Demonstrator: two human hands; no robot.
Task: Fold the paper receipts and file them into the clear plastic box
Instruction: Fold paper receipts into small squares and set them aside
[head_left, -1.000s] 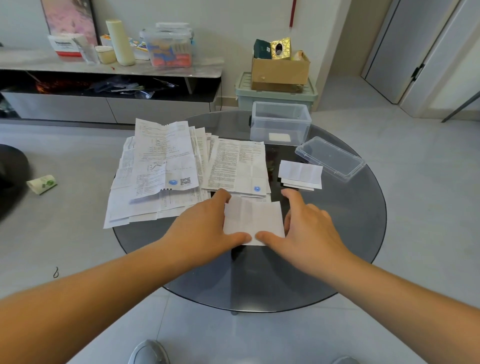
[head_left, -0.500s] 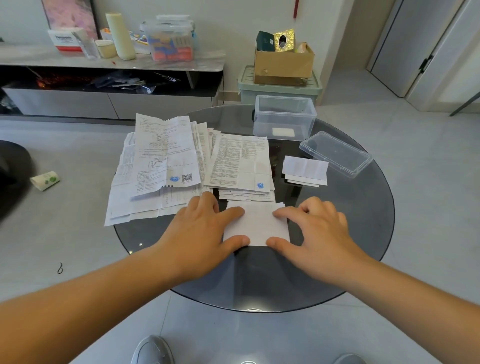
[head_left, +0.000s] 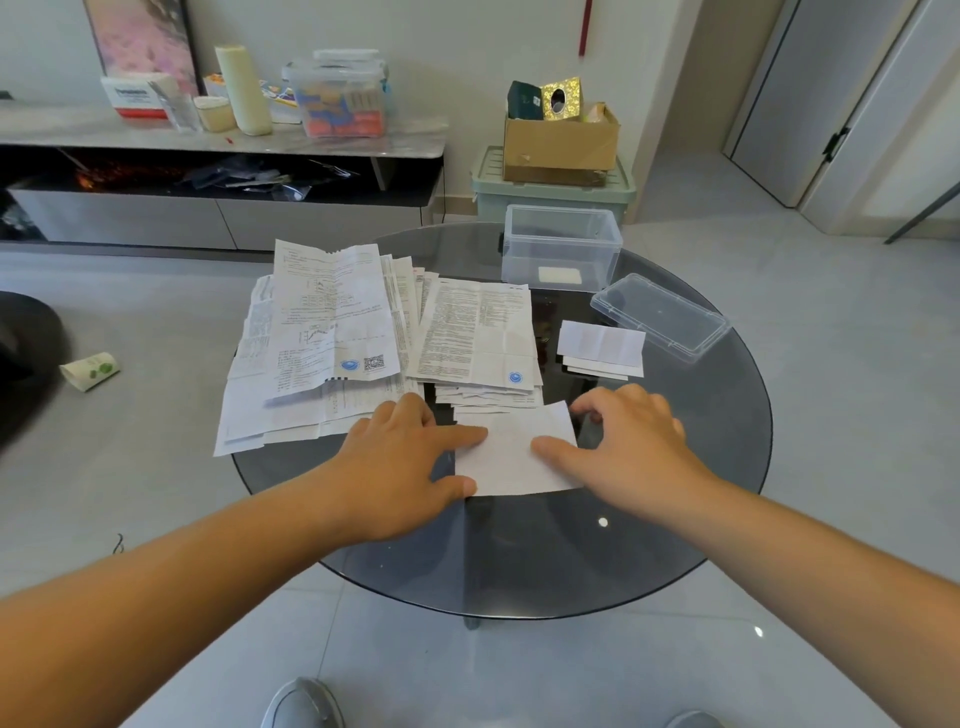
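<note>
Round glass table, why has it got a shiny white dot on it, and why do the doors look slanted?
Head view: the white dot is light glare reflecting off the round dark glass table; head view, right edge: the grey doors lean because the wide-angle lens bends things.

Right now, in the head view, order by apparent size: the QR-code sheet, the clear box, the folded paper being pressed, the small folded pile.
1. QR-code sheet.
2. The clear box and folded paper: alike, and the paper is nearer, so unranked.
3. The small folded pile.
</note>
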